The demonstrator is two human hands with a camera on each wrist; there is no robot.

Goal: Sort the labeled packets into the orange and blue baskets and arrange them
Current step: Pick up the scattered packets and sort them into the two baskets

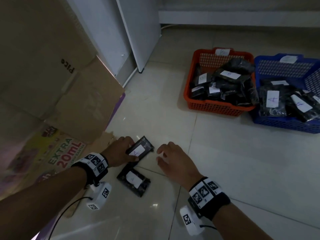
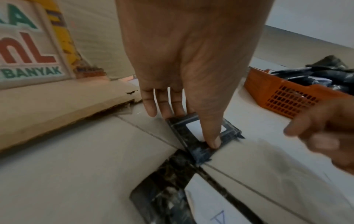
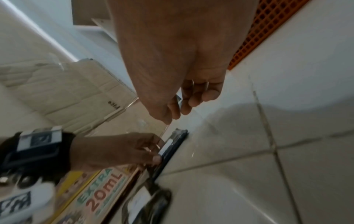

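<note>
My left hand (image 1: 132,150) pinches a black packet labelled A (image 1: 146,144) on the tiled floor, thumb on its near edge and fingers behind the far edge. The left wrist view shows the thumb pressing that packet (image 2: 199,150). A second labelled black packet (image 1: 133,181) lies flat just nearer to me. My right hand (image 1: 160,155) hovers to the right of the held packet, fingers loosely curled and holding nothing. The orange basket (image 1: 214,106) at the far right holds several packets marked B. The blue basket (image 1: 284,123) beside it holds packets marked A.
Tall cardboard boxes (image 1: 52,66) stand at the left, with a flattened printed carton (image 1: 60,153) on the floor under my left forearm. A white cabinet (image 1: 138,32) rises behind. Bare tiles (image 1: 225,161) lie between my hands and the baskets.
</note>
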